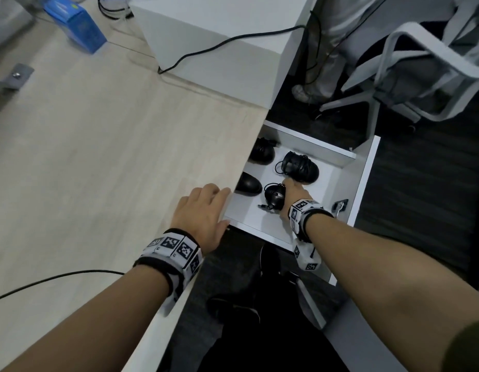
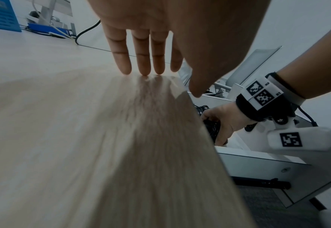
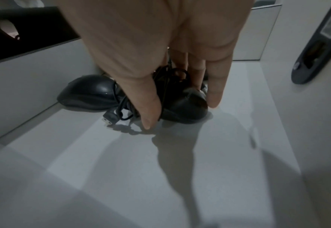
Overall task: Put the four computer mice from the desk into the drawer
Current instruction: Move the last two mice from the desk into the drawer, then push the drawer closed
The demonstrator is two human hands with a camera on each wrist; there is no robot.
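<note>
Surface: pale wood-grain top (image 1: 85, 157), wide and bare through the middle, its right edge running diagonally over the open drawer (image 1: 348, 189).
Left hand: flat on the surface edge (image 1: 203, 210), fingers straight, fingertips (image 2: 144, 67) touching the wood; grip wide, holding nothing.
Right hand: down inside the drawer (image 1: 296, 193), thumb and fingers curled round a black mouse (image 3: 186, 106) with its cable bundled on top; grip holding that mouse, which sits on the drawer floor.
Other mice: three more black ones in there, one at the back (image 1: 262, 151), one cable-wrapped (image 1: 302, 166), one half under the surface edge (image 1: 247, 183).
Far end: white box (image 1: 219, 36) with a black cable (image 1: 233, 38) across it, blue box (image 1: 74, 22) beside.
Room: dark carpet (image 1: 420, 183), white office chair (image 1: 420, 76).
</note>
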